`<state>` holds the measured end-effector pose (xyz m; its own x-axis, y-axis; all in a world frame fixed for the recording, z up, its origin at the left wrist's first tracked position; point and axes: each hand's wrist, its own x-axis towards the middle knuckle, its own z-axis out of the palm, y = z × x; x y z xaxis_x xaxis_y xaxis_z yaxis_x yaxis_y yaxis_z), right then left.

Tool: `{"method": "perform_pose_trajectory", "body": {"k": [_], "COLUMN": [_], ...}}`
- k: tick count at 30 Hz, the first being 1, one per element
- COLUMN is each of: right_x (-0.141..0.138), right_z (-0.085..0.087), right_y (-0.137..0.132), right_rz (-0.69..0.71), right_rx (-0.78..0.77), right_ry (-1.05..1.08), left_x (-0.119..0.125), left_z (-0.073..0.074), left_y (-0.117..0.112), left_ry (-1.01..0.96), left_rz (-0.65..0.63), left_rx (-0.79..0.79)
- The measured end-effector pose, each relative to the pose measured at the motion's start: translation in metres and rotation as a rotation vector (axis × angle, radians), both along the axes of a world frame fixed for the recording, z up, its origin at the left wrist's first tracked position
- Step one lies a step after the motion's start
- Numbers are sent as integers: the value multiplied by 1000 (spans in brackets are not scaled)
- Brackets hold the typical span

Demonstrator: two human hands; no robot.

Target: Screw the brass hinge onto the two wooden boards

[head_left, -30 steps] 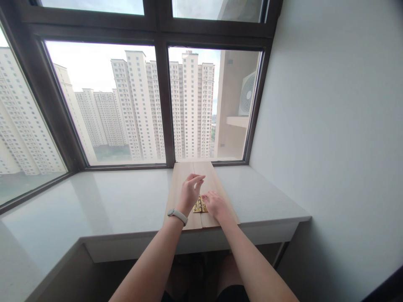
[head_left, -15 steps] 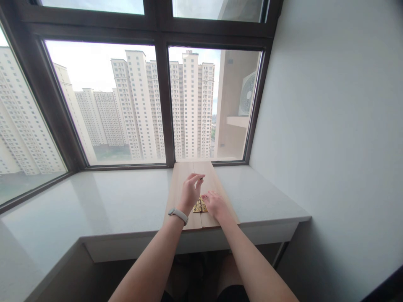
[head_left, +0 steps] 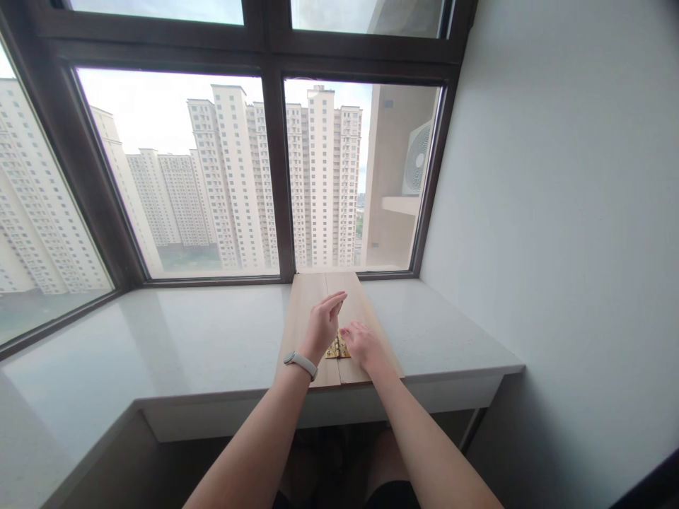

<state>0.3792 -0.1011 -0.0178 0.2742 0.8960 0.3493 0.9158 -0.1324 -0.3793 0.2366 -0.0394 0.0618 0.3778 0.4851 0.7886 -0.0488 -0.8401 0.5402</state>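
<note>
Two light wooden boards [head_left: 347,290] lie side by side on the white sill, running away from me toward the window. A brass hinge [head_left: 335,348] sits across their seam near the front end. My right hand [head_left: 363,345] lies flat on the right board, fingers spread, fingertips touching the hinge. My left hand [head_left: 321,325], with a pale watch at the wrist, hovers just above the left board and the hinge. Its thumb and fingers are pressed together in a pinch; what they hold, if anything, is too small to make out.
The white sill [head_left: 212,339] wraps round to the left under a dark-framed window [head_left: 273,177]. A plain white wall [head_left: 556,212] closes the right side. The sill's front edge drops off just below the boards.
My left hand's fingertips shifted slightly, the fingers now stretched a little straighter in the pinch. My right hand and the hinge have stayed put.
</note>
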Motion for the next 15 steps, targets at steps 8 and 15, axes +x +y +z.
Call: {"method": "perform_pose_trajectory", "body": {"k": [8, 15], "right_x": [0, 1], "right_z": [0, -1], "right_y": [0, 2], "right_rz": [-7, -8], "right_rx": [-8, 0], "right_ry": [1, -13], "left_x": [-3, 0], "left_z": [4, 0], "left_y": [-5, -7], "left_ry": [-21, 24], "left_rz": [51, 7], "left_rx": [33, 55]}}
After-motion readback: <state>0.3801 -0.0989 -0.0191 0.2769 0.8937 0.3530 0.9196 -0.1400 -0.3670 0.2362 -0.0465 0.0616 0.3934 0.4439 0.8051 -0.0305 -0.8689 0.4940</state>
